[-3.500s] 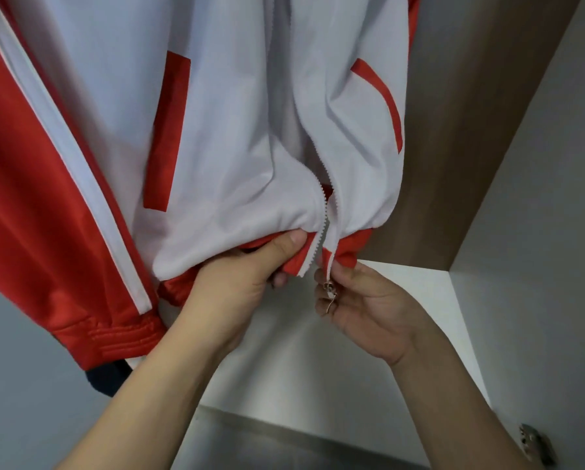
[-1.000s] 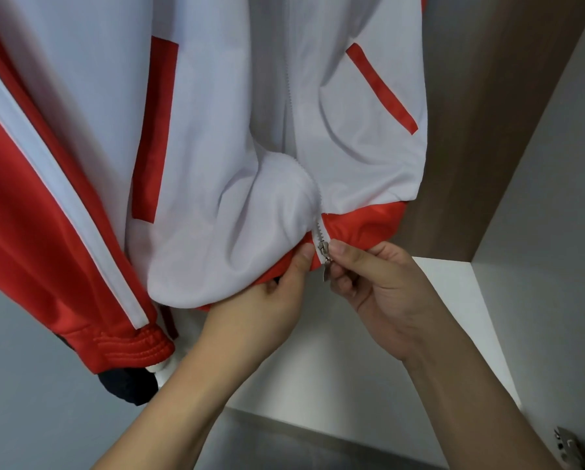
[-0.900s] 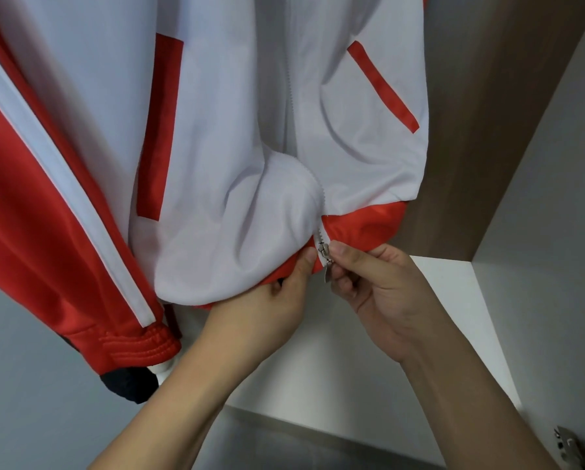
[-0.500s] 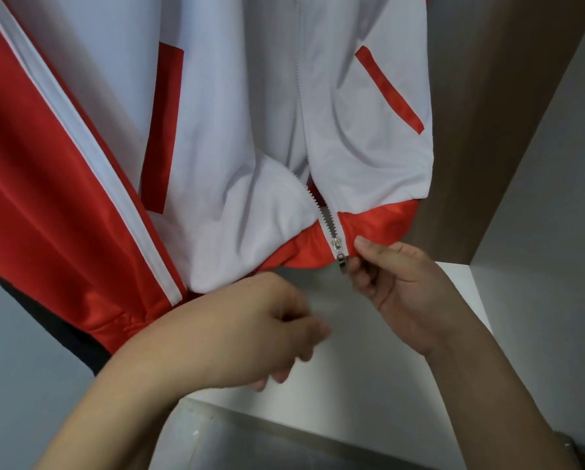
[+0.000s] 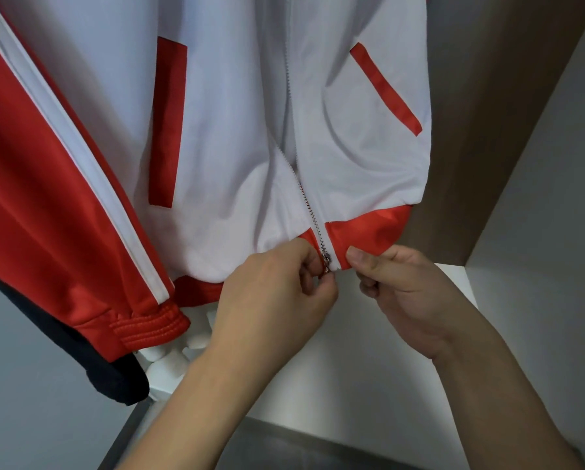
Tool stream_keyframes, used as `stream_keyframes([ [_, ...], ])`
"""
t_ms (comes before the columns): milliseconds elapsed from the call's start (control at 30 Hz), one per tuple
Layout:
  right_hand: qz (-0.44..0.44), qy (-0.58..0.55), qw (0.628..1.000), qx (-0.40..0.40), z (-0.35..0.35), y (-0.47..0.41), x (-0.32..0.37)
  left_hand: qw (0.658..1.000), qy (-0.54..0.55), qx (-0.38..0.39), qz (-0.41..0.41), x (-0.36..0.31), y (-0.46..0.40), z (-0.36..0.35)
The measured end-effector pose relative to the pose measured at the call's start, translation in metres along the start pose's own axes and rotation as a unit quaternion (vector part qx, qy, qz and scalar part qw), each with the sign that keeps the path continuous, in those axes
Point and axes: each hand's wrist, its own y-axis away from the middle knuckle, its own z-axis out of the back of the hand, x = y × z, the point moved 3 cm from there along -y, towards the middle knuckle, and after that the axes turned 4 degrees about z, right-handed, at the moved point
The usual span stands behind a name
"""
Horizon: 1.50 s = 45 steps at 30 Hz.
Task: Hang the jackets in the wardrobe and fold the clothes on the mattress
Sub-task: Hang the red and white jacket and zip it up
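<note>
Both hands worked the hanging jacket (image 5: 236, 123) inside the wardrobe (image 5: 508, 106): the left hand (image 5: 277, 293) pinched the zipper slider (image 5: 326, 261), while the right hand (image 5: 403, 290) gripped the red hem (image 5: 365, 228), apparently keeping it taut for zipping.

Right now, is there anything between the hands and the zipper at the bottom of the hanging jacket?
Nothing visible. The left hand already pinches the zipper slider, and the right hand pinches the red hem of the jacket just beside it.
</note>
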Motion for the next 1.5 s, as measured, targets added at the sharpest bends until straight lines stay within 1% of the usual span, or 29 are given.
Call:
stream_keyframes([
  [67,0.006,-0.003,1.0,-0.001,0.002,-0.001,-0.001,1.0,-0.012,0.007,-0.016,-0.001,0.002,-0.001],
  [167,0.018,0.023,0.999,-0.013,0.008,-0.004,-0.005,0.998,-0.041,0.021,-0.047,-0.001,0.001,0.001],
  [233,0.03,0.055,0.998,-0.006,0.011,-0.005,-0.008,0.996,-0.069,0.013,-0.062,-0.002,0.0,0.002],
  [300,0.045,0.077,0.996,0.01,0.01,-0.006,-0.01,0.994,-0.092,0.001,-0.06,-0.005,-0.001,0.0],
  [400,0.049,0.116,0.991,-0.034,0.013,-0.012,-0.015,0.989,-0.139,-0.015,-0.048,-0.012,-0.013,-0.004],
  [467,0.059,0.121,0.989,-0.068,0.01,-0.015,-0.017,0.985,-0.166,-0.02,-0.029,-0.015,-0.027,-0.004],
  [500,0.056,0.107,0.989,-0.086,0.008,-0.016,-0.019,0.983,-0.182,-0.019,-0.018,-0.016,-0.034,-0.004],
  [567,0.03,0.037,0.995,-0.092,0.003,-0.017,-0.025,0.977,-0.213,-0.011,-0.011,-0.018,-0.044,-0.007],
  [633,0.013,-0.026,0.997,-0.069,-0.003,-0.015,-0.026,0.973,-0.227,-0.005,-0.04,-0.023,-0.049,-0.01],
  [700,0.027,-0.037,0.998,-0.048,-0.003,-0.017,-0.025,0.971,-0.227,0.003,-0.078,-0.029,-0.051,-0.01],
  [767,0.049,-0.036,0.997,-0.049,0.001,-0.019,-0.023,0.962,-0.25,-0.006,-0.111,-0.035,-0.056,-0.007],
  [800,0.056,-0.026,0.996,-0.058,0.004,-0.019,-0.023,0.956,-0.269,-0.026,-0.117,-0.037,-0.059,-0.003],
  [867,0.056,0.028,0.996,-0.066,0.009,-0.019,-0.027,0.945,-0.296,-0.09,-0.11,-0.041,-0.073,0.012],
  [933,0.028,0.087,0.992,-0.09,0.015,-0.019,-0.032,0.935,-0.306,-0.145,-0.107,-0.043,-0.089,0.028],
  [1000,-0.008,0.113,0.987,-0.117,0.021,-0.02,-0.037,0.928,-0.32,-0.142,-0.125,-0.044,-0.099,0.033],
  [1067,-0.038,0.151,0.974,-0.163,0.025,-0.02,-0.035,0.925,-0.333,-0.103,-0.149,-0.046,-0.097,0.025],
  [1100,-0.049,0.209,0.958,-0.189,0.025,-0.018,-0.031,0.925,-0.334,-0.083,-0.159,-0.047,-0.093,0.019],
  [1133,-0.051,0.282,0.934,-0.213,0.026,-0.017,-0.027,0.925,-0.332,-0.069,-0.17,-0.047,-0.087,0.012],
  [1167,-0.025,0.326,0.916,-0.233,0.026,-0.018,-0.021,0.925,-0.328,-0.064,-0.177,-0.047,-0.082,0.008],
  [1200,0.026,0.343,0.907,-0.244,0.022,-0.02,-0.012,0.927,-0.322,-0.064,-0.179,-0.049,-0.079,0.006],
  [1267,0.113,0.336,0.91,-0.217,0.005,-0.021,0.01,0.933,-0.307,-0.073,-0.172,-0.054,-0.078,0.009],
  [1333,0.153,0.338,0.911,-0.178,-0.015,-0.027,0.024,0.933,-0.304,-0.091,-0.17,-0.063,-0.079,0.015],
  [1367,0.176,0.339,0.908,-0.173,-0.023,-0.029,0.028,0.932,-0.305,-0.096,-0.171,-0.068,-0.079,0.019],
  [1433,0.232,0.357,0.884,-0.191,-0.031,-0.032,0.036,0.927,-0.314,-0.102,-0.178,-0.076,-0.081,0.026],
  [1500,0.247,0.388,0.863,-0.208,-0.029,-0.034,0.038,0.917,-0.333,-0.127,-0.178,-0.083,-0.089,0.038],
])
